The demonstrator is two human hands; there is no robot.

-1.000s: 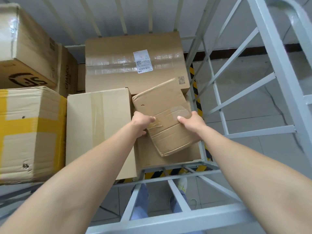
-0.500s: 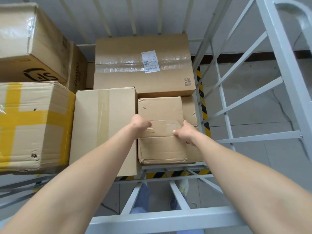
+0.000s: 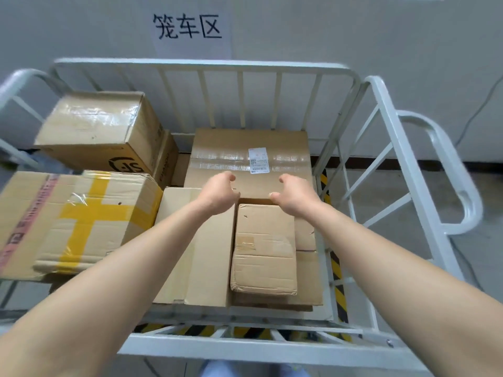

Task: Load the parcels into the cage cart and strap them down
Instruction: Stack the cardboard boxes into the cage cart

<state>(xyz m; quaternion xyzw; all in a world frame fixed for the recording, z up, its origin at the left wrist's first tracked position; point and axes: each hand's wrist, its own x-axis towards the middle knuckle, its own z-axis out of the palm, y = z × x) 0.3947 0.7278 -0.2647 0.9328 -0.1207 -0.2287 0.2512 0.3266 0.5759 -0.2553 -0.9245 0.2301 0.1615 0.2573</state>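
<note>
now the small parcel (image 3: 263, 248) lies flat in the right front part of the cage cart (image 3: 201, 65), a creased brown cardboard box with a dented near edge, scuffed corners and a strip of clear tape across its top. it rests on a wider, flatter carton (image 3: 307, 284), just beside a pale, smooth box (image 3: 209, 254) on its left. behind it sits a large carton (image 3: 245, 159) with glossy tape and a white printed label (image 3: 258, 160). on the left, a box with yellow tape in a cross (image 3: 89, 219) and a shiny taped box (image 3: 98, 126) tilted on the stack. both grips are released: the left hand (image 3: 219, 191) and right hand (image 3: 295, 195) hover with curled fingers above the small parcel's far edge, holding nothing. the cart is white-painted tubular steel with upright bars.
</note>
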